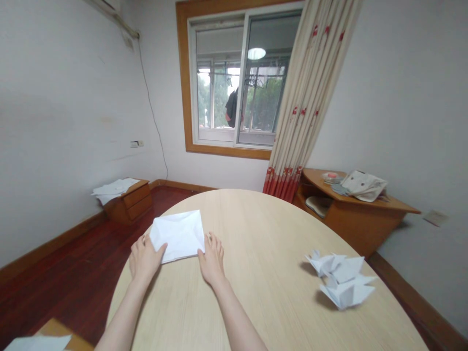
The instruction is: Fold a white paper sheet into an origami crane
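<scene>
A white sheet of paper (179,235) with fold creases lies on the left part of the round table. Its lower edge shows a second layer. My left hand (145,258) grips the paper's left side, thumb on top near the front edge and fingers around the side. At the lower right corner, my right hand (212,259) pinches the paper between thumb and fingers. Whatever the fingertips do beneath the sheet is hidden. Several folded white paper figures (341,280) with pointed tips stand close together on the table's right side, apart from both hands.
The round pale wooden table (263,292) fills the foreground. Beyond it are a small drawer cabinet (129,202) with papers on top, a window, a long curtain (303,97) and a brown corner desk (351,222) bearing a cloth bag (364,185). More paper (38,343) lies at lower left.
</scene>
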The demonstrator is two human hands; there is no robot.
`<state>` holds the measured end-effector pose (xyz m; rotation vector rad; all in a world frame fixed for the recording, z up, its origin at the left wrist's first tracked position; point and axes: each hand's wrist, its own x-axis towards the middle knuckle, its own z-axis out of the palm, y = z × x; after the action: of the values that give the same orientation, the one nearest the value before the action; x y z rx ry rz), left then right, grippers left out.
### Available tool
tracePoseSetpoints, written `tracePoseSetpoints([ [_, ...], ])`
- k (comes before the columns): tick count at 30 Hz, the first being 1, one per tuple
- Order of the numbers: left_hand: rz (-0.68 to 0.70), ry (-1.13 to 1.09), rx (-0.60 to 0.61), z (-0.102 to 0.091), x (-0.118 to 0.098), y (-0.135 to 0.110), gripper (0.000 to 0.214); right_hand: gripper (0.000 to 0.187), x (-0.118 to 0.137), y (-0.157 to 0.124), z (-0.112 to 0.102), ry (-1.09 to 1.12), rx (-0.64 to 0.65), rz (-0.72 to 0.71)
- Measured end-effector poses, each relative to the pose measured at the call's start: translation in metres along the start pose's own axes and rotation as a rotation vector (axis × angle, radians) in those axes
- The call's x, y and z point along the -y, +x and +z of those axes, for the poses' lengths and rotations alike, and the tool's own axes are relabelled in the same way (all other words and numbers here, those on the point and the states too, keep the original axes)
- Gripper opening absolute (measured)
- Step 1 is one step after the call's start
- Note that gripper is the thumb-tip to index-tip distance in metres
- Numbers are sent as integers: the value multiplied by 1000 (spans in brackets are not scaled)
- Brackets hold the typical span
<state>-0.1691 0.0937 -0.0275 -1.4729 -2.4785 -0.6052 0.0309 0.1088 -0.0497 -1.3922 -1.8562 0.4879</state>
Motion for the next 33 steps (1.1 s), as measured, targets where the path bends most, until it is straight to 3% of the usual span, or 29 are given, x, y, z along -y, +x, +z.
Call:
tracePoseSetpoints([
  [5,-17,33,37,4,2,-1,65,50,9,-2,-9,-175,105,-19],
  [11,-4,55,31,-1,-1,-4,61,52,10,-3,-10,-219,118,-22],
  [24,97,-62,-65,-6,2,-2,36,47,1,-3,0,-100,26,-121],
  [33,84,-209,-113,-6,2,-2,37,46,2,-3,-5,-14,44,-160],
])
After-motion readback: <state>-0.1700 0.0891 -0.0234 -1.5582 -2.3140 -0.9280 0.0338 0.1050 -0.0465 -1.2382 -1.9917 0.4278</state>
